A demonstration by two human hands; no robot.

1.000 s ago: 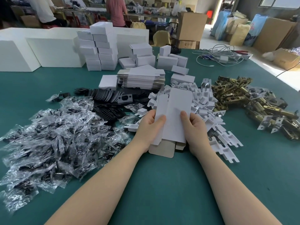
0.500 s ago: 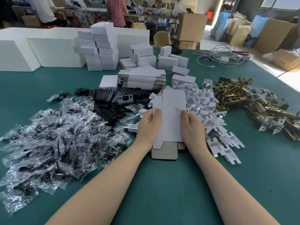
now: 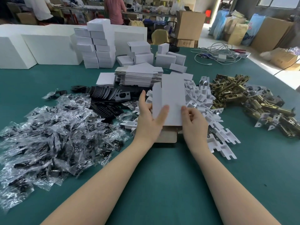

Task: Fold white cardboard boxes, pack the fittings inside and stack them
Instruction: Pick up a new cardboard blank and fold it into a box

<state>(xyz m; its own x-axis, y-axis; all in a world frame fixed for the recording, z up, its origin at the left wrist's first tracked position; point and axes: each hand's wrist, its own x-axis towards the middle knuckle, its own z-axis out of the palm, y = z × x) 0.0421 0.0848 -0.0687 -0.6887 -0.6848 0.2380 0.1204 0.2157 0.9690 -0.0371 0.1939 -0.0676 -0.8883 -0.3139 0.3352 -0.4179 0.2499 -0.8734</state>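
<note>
**Box blank lifted and opening between both hands**

Raised since a second ago: the blank (image 3: 168,101) now stands steeper above the desk (image 3: 146,184), its left panel bent up along a crease, where earlier it lay nearly flat under both thumbs.

Containers:
- Blank, white card, held over the middle of the desk; nothing inside, brown bottom flap showing under the wrists.
- Folded boxes (image 3: 97,46), shut, stacked in a column at the far side; contents hidden. More lie loose to their right.
- Flat blanks (image 3: 139,75), a stack just beyond the held one.
- Brown cartons (image 3: 190,25) past the far edge of the desk; contents cannot be told.

Loose stock: bagged parts (image 3: 48,135) heaped at left; black plates (image 3: 103,96) beyond them; white inserts (image 3: 207,108) right of the blank; brass latches (image 3: 253,103) further right.

Hands:
- Left hand (image 3: 147,120): grips the blank's left edge, thumb on the front face, fingers behind the raised panel.
- Right hand (image 3: 194,122): pinches the lower right edge, thumb in front, fingers curled.
</note>
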